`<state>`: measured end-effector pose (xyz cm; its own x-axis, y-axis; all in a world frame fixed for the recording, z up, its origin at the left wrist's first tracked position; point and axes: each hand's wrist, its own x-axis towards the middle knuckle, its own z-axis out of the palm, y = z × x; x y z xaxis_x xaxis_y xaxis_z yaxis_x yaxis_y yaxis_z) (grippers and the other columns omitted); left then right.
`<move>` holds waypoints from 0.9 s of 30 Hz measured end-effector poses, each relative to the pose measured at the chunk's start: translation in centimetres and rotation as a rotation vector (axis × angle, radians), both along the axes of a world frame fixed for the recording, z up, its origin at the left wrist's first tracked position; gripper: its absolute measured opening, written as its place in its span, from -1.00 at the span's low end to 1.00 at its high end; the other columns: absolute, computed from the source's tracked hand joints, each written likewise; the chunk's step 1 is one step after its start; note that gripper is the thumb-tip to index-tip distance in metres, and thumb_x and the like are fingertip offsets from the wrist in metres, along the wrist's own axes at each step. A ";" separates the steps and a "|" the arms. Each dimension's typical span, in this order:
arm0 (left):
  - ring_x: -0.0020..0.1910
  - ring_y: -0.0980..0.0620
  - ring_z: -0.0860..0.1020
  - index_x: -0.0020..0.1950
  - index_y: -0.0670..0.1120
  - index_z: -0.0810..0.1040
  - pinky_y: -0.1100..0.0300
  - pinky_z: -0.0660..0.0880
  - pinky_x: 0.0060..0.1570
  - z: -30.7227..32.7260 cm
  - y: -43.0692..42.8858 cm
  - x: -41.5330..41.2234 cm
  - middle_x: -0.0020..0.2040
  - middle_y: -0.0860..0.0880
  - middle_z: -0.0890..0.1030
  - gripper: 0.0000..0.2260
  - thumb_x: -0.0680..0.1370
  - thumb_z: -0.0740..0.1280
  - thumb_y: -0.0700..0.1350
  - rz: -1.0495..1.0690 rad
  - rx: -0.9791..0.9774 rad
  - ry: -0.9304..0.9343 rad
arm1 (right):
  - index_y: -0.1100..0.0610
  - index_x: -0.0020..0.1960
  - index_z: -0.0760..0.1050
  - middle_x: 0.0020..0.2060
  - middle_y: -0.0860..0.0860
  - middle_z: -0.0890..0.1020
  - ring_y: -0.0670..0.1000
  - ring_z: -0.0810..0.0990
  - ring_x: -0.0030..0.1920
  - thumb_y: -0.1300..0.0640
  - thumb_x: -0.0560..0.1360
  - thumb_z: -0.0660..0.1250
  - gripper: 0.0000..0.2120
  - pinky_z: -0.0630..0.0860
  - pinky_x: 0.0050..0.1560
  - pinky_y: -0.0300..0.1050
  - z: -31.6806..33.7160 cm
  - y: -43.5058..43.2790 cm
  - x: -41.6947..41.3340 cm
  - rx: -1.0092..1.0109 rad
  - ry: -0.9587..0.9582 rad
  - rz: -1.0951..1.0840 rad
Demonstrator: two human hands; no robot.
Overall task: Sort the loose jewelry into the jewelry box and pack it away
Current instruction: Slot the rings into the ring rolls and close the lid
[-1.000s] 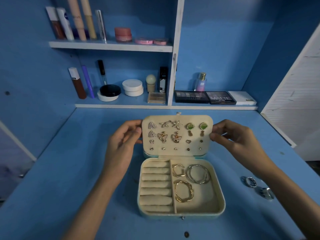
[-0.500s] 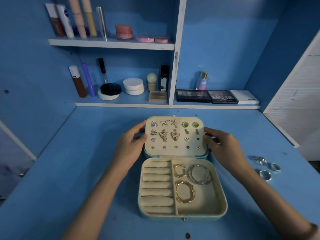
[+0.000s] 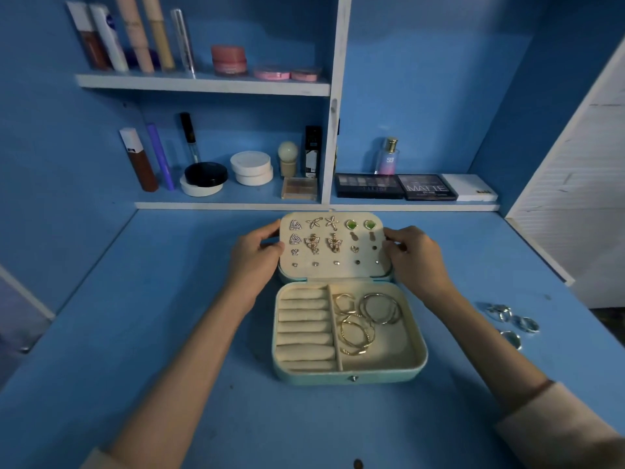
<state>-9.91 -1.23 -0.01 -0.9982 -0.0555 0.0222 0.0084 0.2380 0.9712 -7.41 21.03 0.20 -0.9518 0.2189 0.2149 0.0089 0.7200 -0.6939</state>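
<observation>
the jewelry box [image 3: 348, 374] sits open on the worktop [image 3: 162, 333], its earring lid [image 3: 338, 274] pinched at both edges by the left hand [image 3: 253, 265] and right hand [image 3: 417, 262], fingers [image 3: 263, 232] curled. shutting it now would likely strand the loose rings [image 3: 510, 321] lying off to its right.

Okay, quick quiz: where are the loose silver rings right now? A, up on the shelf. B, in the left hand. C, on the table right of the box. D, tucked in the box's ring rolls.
C: the silver rings lie on the table, right of the jewelry box.
</observation>
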 end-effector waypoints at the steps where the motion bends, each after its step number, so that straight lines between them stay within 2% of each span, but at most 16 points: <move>1: 0.03 0.21 0.50 0.33 0.02 0.51 0.35 0.39 -0.01 0.1 0.1 -0.2 0.09 0.18 0.55 -0.59 0.56 0.24 -0.33 0.001 0.002 0.004 | 0.23 0.26 0.51 0.11 0.17 0.50 -0.01 0.39 -0.05 0.29 0.57 0.16 -0.70 0.20 -0.21 -0.39 0.1 0.0 -0.2 -0.006 0.006 -0.003; 4: -0.10 0.32 0.49 0.33 0.03 0.51 0.44 0.38 -0.17 0.3 0.4 -0.8 0.06 0.17 0.57 -0.58 0.56 0.22 -0.35 0.012 -0.010 0.019 | 0.25 0.27 0.50 0.12 0.18 0.50 -0.01 0.40 -0.06 0.30 0.57 0.17 -0.70 0.21 -0.21 -0.41 0.4 0.1 -0.5 -0.019 0.009 -0.010; 6: -0.13 0.33 0.50 0.31 -0.01 0.52 0.46 0.41 -0.19 0.1 0.6 -0.9 0.02 0.18 0.58 -0.59 0.55 0.22 -0.36 0.010 -0.013 0.018 | 0.27 0.27 0.49 0.14 0.18 0.50 -0.02 0.40 -0.05 0.30 0.57 0.18 -0.70 0.21 -0.19 -0.44 0.2 0.1 -0.6 -0.029 -0.001 -0.024; 9: -0.01 0.16 0.55 0.28 -0.11 0.55 0.36 0.45 -0.03 -0.5 0.5 -0.9 0.11 0.05 0.61 -0.67 0.55 0.26 -0.34 0.027 -0.011 -0.016 | 0.28 0.26 0.49 0.17 0.17 0.51 0.00 0.45 0.01 0.30 0.56 0.19 -0.71 0.22 -0.12 -0.46 -0.3 -0.2 -0.4 -0.050 -0.010 -0.052; 11: 0.07 0.10 0.55 0.27 -0.14 0.56 0.25 0.45 0.13 -0.8 0.4 -0.7 0.15 0.01 0.61 -0.70 0.55 0.30 -0.30 0.055 0.001 -0.027 | 0.27 0.26 0.50 0.17 0.16 0.52 0.04 0.48 0.05 0.30 0.56 0.20 -0.71 0.24 -0.08 -0.45 -0.6 -0.3 -0.3 -0.049 -0.005 -0.058; 12: 0.08 0.10 0.55 0.27 -0.15 0.55 0.23 0.44 0.17 -0.9 0.4 -0.6 0.14 0.01 0.61 -0.70 0.55 0.31 -0.30 0.066 0.009 -0.025 | 0.25 0.27 0.49 0.16 0.15 0.53 0.03 0.49 0.01 0.29 0.56 0.20 -0.70 0.25 -0.10 -0.44 -0.5 -0.3 -0.2 -0.048 -0.002 -0.054; 15: 0.06 0.12 0.53 0.31 -0.16 0.52 0.26 0.41 0.12 -1.1 0.3 -0.2 0.07 0.06 0.57 -0.68 0.55 0.32 -0.28 0.070 0.025 0.015 | 0.13 0.33 0.45 0.14 0.09 0.54 -0.03 0.49 -0.05 0.22 0.56 0.24 -0.66 0.31 -0.10 -0.38 0.3 0.1 0.3 -0.042 -0.054 0.017; 19: 0.09 0.06 0.52 0.36 -0.10 0.47 0.24 0.38 0.13 -2.2 0.1 0.4 0.07 0.00 0.56 -0.67 0.59 0.27 -0.20 0.087 0.023 0.095 | 0.02 0.25 0.52 0.14 0.02 0.53 -0.05 0.49 0.00 0.10 0.54 0.29 -0.72 0.32 0.00 -0.29 1.5 2.8 2.9 0.103 -0.102 0.135; 22: 0.16 0.06 0.52 0.34 -0.02 0.46 0.15 0.40 0.25 -2.9 -0.3 0.6 0.17 -0.02 0.56 -0.71 0.63 0.22 -0.15 0.084 0.041 0.149 | 0.01 0.19 0.56 0.12 0.04 0.53 0.04 0.49 0.10 0.04 0.52 0.31 -0.74 0.28 0.04 -0.29 1.7 6.5 5.6 0.267 -0.121 0.088; 25: 0.22 -0.03 0.53 0.22 0.13 0.49 -0.06 0.41 0.31 -3.3 -0.7 0.4 0.20 -0.08 0.57 -0.77 0.61 0.24 -0.13 0.076 0.099 0.170 | -0.04 0.20 0.54 0.06 0.09 0.52 0.11 0.50 0.08 -0.07 0.50 0.29 -0.70 0.36 0.07 -0.15 1.7 10.7 8.1 0.421 -0.282 -0.053; 27: 0.22 -0.07 0.53 0.15 0.18 0.50 -0.13 0.41 0.30 -3.5 -0.8 0.3 0.18 -0.09 0.57 -0.78 0.59 0.25 -0.12 0.087 0.124 0.172 | -0.09 0.19 0.52 0.01 0.02 0.51 0.04 0.53 -0.04 -0.20 0.46 0.26 -0.64 0.41 0.05 -0.12 1.8 12.3 9.5 0.423 -0.433 -0.084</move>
<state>-9.64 -2.05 -3.49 -0.9716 -0.1539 0.1797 0.1614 0.1242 0.9791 2.04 33.30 2.04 -0.9553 0.2771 -0.1032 0.2950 0.9169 -0.2690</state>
